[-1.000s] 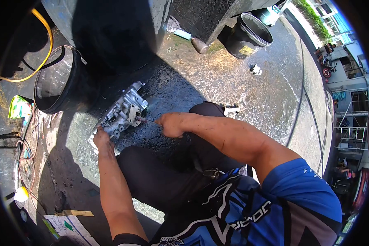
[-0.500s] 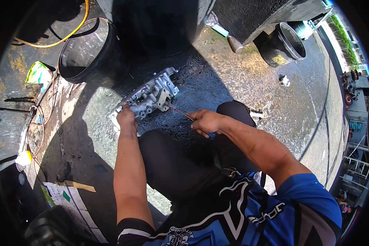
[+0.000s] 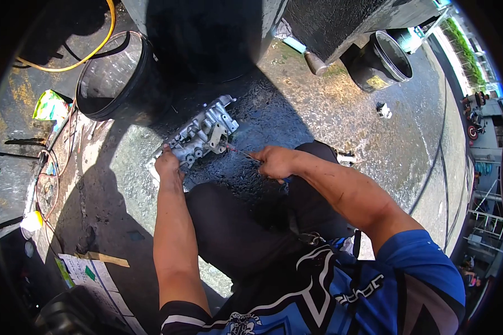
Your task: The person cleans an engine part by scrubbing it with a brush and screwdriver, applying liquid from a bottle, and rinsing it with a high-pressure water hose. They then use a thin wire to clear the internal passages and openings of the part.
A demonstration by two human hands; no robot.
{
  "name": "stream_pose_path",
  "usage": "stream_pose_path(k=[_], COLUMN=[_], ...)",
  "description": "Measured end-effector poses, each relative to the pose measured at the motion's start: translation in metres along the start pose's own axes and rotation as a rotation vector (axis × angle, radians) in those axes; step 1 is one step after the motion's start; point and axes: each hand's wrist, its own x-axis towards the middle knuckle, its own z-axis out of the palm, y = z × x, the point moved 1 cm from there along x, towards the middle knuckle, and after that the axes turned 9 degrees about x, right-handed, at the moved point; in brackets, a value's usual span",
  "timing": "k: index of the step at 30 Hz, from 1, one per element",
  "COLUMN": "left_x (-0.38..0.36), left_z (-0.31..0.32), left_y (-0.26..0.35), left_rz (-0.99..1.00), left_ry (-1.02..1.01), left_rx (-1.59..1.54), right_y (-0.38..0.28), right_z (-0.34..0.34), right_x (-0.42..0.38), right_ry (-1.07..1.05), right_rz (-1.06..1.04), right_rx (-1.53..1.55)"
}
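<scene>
A silvery cast-metal engine part [image 3: 198,134] with several ports and bosses lies aslant on the wet, dark ground. My left hand [image 3: 167,163] is closed on its near left end, thumb on top. My right hand [image 3: 275,163] is wrapped round a slim tool [image 3: 243,152] with a thin shaft, reddish towards the tip; a bit of its blue handle shows below the fist. The tool's tip is at the right side of the engine part, by a flat bracket; whether it touches cannot be made out.
A large black bucket [image 3: 109,84] stands at the upper left, near a yellow hose [image 3: 84,64]. Another black bucket [image 3: 380,64] is at the upper right. Between them rise dark block-like structures [image 3: 201,39]. Printed papers [image 3: 98,279] lie lower left, a crumpled white scrap [image 3: 383,110] at right.
The whole view has shifted slightly, so the scene sits a little further left. Both hands keep their holds, and the tool stays by the bracket.
</scene>
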Motion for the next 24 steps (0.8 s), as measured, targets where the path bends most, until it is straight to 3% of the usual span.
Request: stream_pose_path(k=[1,2,4,8,11,15,19,24], left_x=[0.002,0.017,0.021,0.017,0.024,0.024,0.006,0.006], left_z=[0.001,-0.002,-0.003,0.004,-0.002,0.0,-0.002,-0.004], left_y=[-0.002,-0.009,-0.007,-0.013,-0.013,-0.004,-0.004,-0.002], left_rz=[0.037,0.034,0.059,0.079,0.017,0.04,0.015,0.019], left_ry=[0.051,-0.071,-0.054,-0.037,-0.068,0.003,0.0,0.017], left_rx=[-0.013,-0.078,0.007,-0.146,-0.067,-0.074,-0.043,0.042], right_y=[-0.006,-0.005,-0.016,-0.002,-0.034,0.005,0.012,0.025], right_z=[-0.005,-0.001,0.007,0.008,0.006,0.002,0.027,0.006], right_x=[-0.01,-0.008,0.005,-0.009,-0.002,-0.021,0.014,0.0], right_ry=[-0.024,-0.027,-0.013,0.196,-0.003,-0.082,-0.018,-0.099], right_rz=[0.051,0.069,0.075,-0.1,0.077,0.017,0.037,0.02], right_rx=[-0.088,-0.203,-0.444,-0.46,-0.351,0.288,0.643,0.393])
